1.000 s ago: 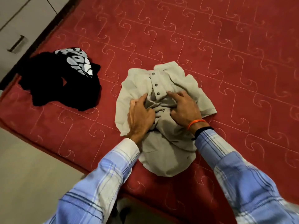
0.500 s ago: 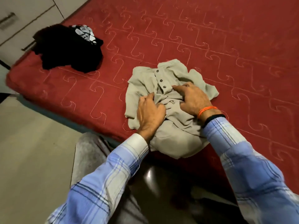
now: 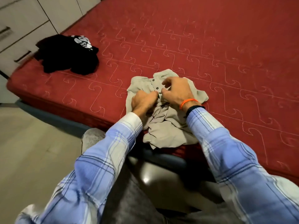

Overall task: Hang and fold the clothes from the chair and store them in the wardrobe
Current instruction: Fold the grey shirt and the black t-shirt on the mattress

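Beige shirt (image 3: 163, 126) lies crumpled near the front edge of the red bed (image 3: 210, 54), collar away from the person, hem toward them, its long axis running front to back. At the button placket the left hand (image 3: 143, 102) and right hand (image 3: 176, 91) both pinch the cloth with curled fingers, knuckles nearly touching. No readable label shows. Well apart, at the bed's far left corner, sits a black garment (image 3: 68, 57) with a white print too blurred to read.
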`<state>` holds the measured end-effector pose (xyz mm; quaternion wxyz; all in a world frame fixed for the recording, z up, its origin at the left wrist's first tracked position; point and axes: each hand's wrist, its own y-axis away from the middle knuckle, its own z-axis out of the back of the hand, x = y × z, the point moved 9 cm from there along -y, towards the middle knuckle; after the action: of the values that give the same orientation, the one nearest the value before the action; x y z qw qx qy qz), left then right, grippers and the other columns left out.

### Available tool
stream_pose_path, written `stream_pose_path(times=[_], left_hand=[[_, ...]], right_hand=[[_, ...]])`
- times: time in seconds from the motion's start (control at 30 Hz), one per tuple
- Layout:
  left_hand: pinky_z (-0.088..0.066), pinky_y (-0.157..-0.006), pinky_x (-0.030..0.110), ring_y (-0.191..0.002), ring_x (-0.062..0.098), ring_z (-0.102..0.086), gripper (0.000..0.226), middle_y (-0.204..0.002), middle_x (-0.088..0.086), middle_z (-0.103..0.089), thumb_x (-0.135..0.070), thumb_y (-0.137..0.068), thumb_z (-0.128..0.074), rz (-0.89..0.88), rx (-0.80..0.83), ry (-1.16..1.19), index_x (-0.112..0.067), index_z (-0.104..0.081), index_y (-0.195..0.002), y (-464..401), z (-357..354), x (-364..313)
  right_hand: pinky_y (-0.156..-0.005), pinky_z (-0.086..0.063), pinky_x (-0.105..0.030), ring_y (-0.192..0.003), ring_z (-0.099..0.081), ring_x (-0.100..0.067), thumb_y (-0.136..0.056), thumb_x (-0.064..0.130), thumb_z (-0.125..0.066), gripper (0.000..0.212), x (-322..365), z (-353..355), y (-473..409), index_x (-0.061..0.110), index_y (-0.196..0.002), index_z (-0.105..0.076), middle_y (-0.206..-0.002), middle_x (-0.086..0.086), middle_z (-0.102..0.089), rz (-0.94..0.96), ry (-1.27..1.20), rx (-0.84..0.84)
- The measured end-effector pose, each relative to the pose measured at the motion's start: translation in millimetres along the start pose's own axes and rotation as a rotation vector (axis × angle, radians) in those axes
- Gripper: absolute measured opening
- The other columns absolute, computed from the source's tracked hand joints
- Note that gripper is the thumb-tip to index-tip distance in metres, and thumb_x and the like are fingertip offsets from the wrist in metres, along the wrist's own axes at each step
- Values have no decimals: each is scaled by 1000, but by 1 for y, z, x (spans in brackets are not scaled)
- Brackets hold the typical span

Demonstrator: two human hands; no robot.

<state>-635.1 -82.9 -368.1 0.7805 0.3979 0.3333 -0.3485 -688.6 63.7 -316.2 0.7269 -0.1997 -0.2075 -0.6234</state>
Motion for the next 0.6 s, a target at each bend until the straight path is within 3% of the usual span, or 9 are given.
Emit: stream_pose_path(times=[0.07,0.2,0.33,0.5,0.6], left_hand=[[-61,-68,37,-72,25,-70,39,-74,4,-73,-48,-63,-64,4,-27,-56,-13,-70,-78,-13,1,0],[-51,-53,29,-48,19,-60,22,-62,3,-71,-29,-60,-70,124,-50,122,-11,-71,-73,-24,-2,22],[-48,-54,27,-44,19,-54,5,-54,2,-66,-11,-65,-65,208,-34,349,-9,-70,-67,-36,-9,36],[-43,-54,27,-52,18,-55,17,-65,2,-72,-23,-61,-75,186,28,359,-11,-72,-72,-44,-18,31],[-39,-52,26,-47,17,-47,19,-53,-1,-62,-23,-66,-83,175,41,338,-14,-68,-62,-50,-21,34]], right_hand=[[-92,-53,-39,-102,-64,-24,-76,32,-65,43,4,-11,-4,16,-116,-66,-114,-5,-68,-14,41,-6],[-86,-56,-38,-95,-66,-26,-72,46,-72,51,-11,-30,-3,13,-110,-68,-105,-7,-71,-97,66,-69],[-83,-54,-31,-90,-65,-22,-70,33,-70,34,-24,-36,5,15,-98,-72,-97,-3,-71,-153,-26,-167],[-85,-54,-31,-85,-67,-18,-69,24,-65,25,-33,-35,17,19,-91,-75,-87,2,-74,-227,-216,-273],[-84,-54,-29,-82,-67,-15,-71,23,-63,23,-38,-35,22,21,-90,-76,-81,5,-73,-259,-276,-295]])
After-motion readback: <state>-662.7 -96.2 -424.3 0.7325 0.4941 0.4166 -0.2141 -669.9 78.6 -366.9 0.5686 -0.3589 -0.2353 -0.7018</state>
